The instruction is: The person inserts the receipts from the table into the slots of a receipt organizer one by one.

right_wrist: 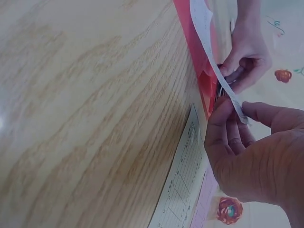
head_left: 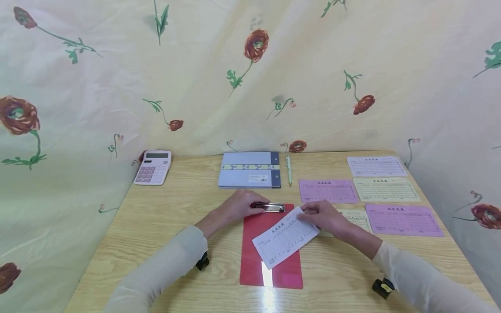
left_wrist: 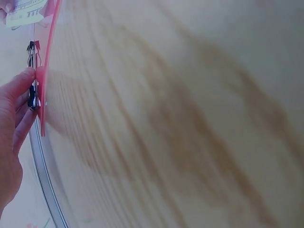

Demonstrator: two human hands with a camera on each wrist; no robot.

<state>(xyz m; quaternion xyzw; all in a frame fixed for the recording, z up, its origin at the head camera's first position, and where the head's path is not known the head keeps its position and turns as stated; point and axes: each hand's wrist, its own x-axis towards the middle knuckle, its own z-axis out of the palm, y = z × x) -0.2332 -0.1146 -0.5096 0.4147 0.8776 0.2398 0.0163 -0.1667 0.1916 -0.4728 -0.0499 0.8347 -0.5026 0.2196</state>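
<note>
A red clipboard lies on the wooden table with its metal clip at the far edge. My left hand pinches the left end of that clip between thumb and fingers, as the left wrist view also shows. Between the thumb and fingers of my right hand is the upper right corner of a white printed form. This form is held at a slant over the clipboard, its top near the clip. In the right wrist view the paper appears edge-on, bending slightly above the red board.
Right of the clipboard lie a pale yellow form, partly hidden by my right hand, two purple forms, another yellow form and a white one. Farther back are a blue notebook, a pen and a calculator.
</note>
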